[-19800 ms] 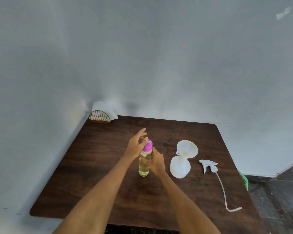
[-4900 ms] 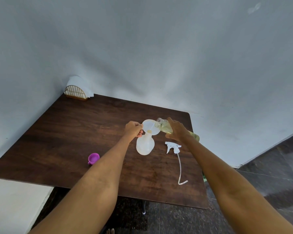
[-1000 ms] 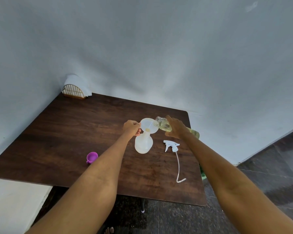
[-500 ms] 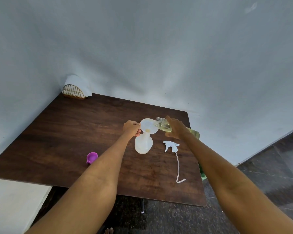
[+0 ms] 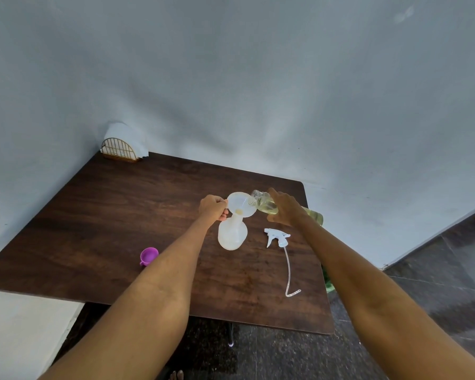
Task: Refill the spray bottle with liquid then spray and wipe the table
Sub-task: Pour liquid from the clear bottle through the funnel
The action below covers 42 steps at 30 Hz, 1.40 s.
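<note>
The person leans over a dark wooden table (image 5: pixel 121 215). Their left hand (image 5: pixel 213 207) is curled tight around the rim of a white funnel (image 5: pixel 240 204) that sits in the neck of a pale spray bottle (image 5: pixel 232 234), standing upright near the middle of the table. The right hand (image 5: pixel 284 208) grips a clear bottle (image 5: pixel 263 204) of yellowish liquid, tipped almost flat with its open mouth over the funnel's right edge. Just right of the spray bottle lies the white spray head (image 5: pixel 277 236), its thin tube (image 5: pixel 289 270) trailing toward the near edge. A purple cap (image 5: pixel 148 255) rests to the left, well apart. A napkin holder (image 5: pixel 120 151) stands in the far left corner against the wall.
</note>
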{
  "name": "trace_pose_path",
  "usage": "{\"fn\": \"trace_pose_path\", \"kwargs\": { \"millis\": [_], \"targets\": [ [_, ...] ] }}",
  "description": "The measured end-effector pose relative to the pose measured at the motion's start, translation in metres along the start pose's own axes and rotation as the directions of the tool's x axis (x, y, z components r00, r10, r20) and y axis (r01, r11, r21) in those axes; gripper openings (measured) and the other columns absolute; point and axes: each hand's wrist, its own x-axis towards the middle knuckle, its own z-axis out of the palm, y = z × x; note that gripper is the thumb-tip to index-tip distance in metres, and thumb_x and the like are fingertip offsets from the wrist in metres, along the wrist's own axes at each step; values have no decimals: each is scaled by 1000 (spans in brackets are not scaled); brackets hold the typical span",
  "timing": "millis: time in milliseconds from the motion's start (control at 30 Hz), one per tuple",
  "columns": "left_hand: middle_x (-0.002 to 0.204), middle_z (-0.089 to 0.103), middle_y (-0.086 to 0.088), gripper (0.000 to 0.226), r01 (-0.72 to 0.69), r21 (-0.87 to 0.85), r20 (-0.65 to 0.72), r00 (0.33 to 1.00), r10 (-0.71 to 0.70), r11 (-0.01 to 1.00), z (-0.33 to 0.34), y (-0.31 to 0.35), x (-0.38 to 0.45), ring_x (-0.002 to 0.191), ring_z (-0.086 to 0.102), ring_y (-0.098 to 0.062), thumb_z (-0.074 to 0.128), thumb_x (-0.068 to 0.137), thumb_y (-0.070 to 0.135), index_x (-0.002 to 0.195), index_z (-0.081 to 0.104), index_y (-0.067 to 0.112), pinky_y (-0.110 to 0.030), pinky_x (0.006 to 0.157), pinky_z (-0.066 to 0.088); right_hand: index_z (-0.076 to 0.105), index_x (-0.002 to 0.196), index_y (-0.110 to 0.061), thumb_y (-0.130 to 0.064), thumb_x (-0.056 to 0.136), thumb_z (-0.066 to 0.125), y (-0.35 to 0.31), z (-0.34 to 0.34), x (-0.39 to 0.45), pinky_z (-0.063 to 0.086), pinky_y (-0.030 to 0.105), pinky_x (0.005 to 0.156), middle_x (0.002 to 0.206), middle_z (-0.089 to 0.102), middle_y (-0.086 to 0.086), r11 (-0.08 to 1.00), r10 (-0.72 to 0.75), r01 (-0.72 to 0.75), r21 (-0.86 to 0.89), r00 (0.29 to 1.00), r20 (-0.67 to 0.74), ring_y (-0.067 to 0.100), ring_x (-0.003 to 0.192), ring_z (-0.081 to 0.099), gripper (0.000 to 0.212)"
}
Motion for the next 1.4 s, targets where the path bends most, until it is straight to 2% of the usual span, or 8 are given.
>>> {"fn": "trace_pose_path", "kwargs": {
  "millis": [167, 300, 500, 667, 833, 1067, 1200, 1400],
  "targets": [
    [78, 63, -11, 21, 2, 1, 4, 1000, -2, 1000, 0, 0, -1, 56, 58, -11, 55, 93, 15, 94, 67, -2, -24, 65, 54, 41, 126, -7, -21, 72, 74, -1, 0, -1, 48, 39, 86, 112, 62, 16, 1000, 4, -4, 5, 1000, 2, 31, 95, 62, 64],
    [65, 60, -5, 21, 8, -22, 5, 1000, -8, 1000, 0, 1, -1, 55, 58, -11, 54, 93, 14, 93, 68, -1, -25, 63, 55, 40, 126, -6, -21, 72, 73, -1, 1, -1, 46, 39, 85, 111, 62, 17, 1000, 7, -7, -12, 1000, 7, 34, 96, 61, 65],
    [74, 61, -9, 20, 8, -12, 3, 1000, -8, 1000, 0, 0, -3, 55, 57, -11, 55, 93, 15, 91, 67, -1, -24, 65, 54, 39, 128, -6, -21, 72, 74, -2, 3, 0, 46, 38, 86, 113, 61, 16, 1000, 10, -10, -12, 1000, 8, 33, 96, 61, 67],
    [63, 59, -4, 19, 11, -31, 12, 1000, -10, 999, -1, 0, -4, 54, 57, -11, 54, 93, 14, 83, 65, 2, -26, 66, 56, 40, 123, -7, -22, 72, 72, -2, 2, 1, 46, 40, 85, 109, 61, 17, 1000, 7, -7, -20, 1000, 10, 34, 94, 60, 62],
    [62, 57, -2, 18, 17, -30, 12, 1000, -17, 999, -2, 1, -6, 53, 57, -11, 54, 93, 14, 85, 65, 3, -21, 58, 53, 40, 123, -7, -23, 72, 73, -2, 1, 1, 48, 41, 85, 109, 61, 17, 1000, 1, -1, -24, 1000, 11, 33, 94, 61, 63],
    [63, 57, -3, 19, 19, -35, 7, 1000, -18, 999, -1, 1, -5, 53, 57, -11, 54, 93, 14, 88, 66, 1, -23, 62, 54, 41, 123, -6, -23, 72, 73, -1, 3, 0, 47, 40, 84, 108, 61, 17, 999, 5, -4, -33, 1000, 16, 34, 93, 60, 62],
    [61, 58, -1, 20, 19, -30, 2, 1000, -19, 999, -1, 1, -4, 48, 57, -7, 55, 93, 14, 78, 64, 6, -17, 52, 53, 41, 121, -6, -23, 72, 73, -1, 3, 1, 48, 38, 81, 107, 62, 17, 999, -3, 3, -38, 1000, 11, 33, 90, 60, 60],
    [63, 57, -1, 16, 14, -29, 3, 1000, -13, 999, -1, 2, -4, 54, 57, -9, 55, 93, 15, 86, 65, 4, -17, 53, 51, 42, 120, -7, -23, 71, 73, 1, 1, 1, 50, 42, 82, 106, 62, 17, 999, -4, 5, -41, 1000, 11, 33, 90, 61, 61]
  ]
}}
